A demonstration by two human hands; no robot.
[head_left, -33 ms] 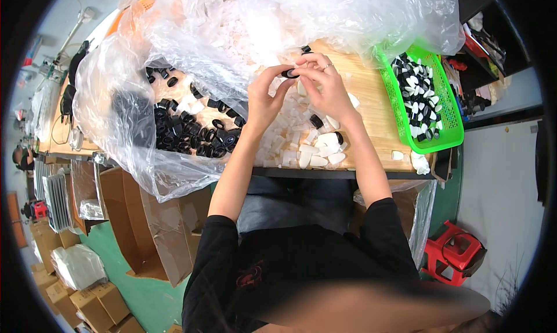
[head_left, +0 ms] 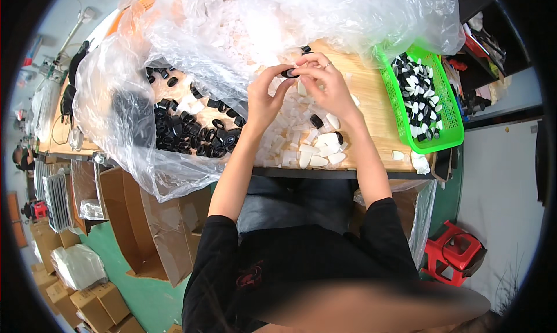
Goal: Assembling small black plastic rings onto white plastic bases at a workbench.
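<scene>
Wooden table (head_left: 371, 95) fills the middle of the view, its near edge just above the person's lap. Both hands meet over its centre. The left hand (head_left: 264, 98) and the right hand (head_left: 325, 83) pinch a small black ring (head_left: 289, 73) between their fingertips, thumb and forefinger of each closed on it, the other fingers loosely curled. The ring is held just above the table, over a heap of white pieces (head_left: 316, 147) that lies between the hands and the near edge. One black cap (head_left: 316, 121) sits among the white pieces, below the right wrist.

To the left, a pile of black rings (head_left: 191, 132) lies on the table, partly under a large clear plastic bag (head_left: 174, 54) that spreads across the far side and hangs over the left edge. At the right end a green basket (head_left: 423, 101) holds mixed black and white pieces; a few white pieces lie just beside its near corner.

Below the table on the left stand open cardboard boxes (head_left: 145, 228) on a green floor. On the right, near the floor, is a red stool (head_left: 455, 254).
</scene>
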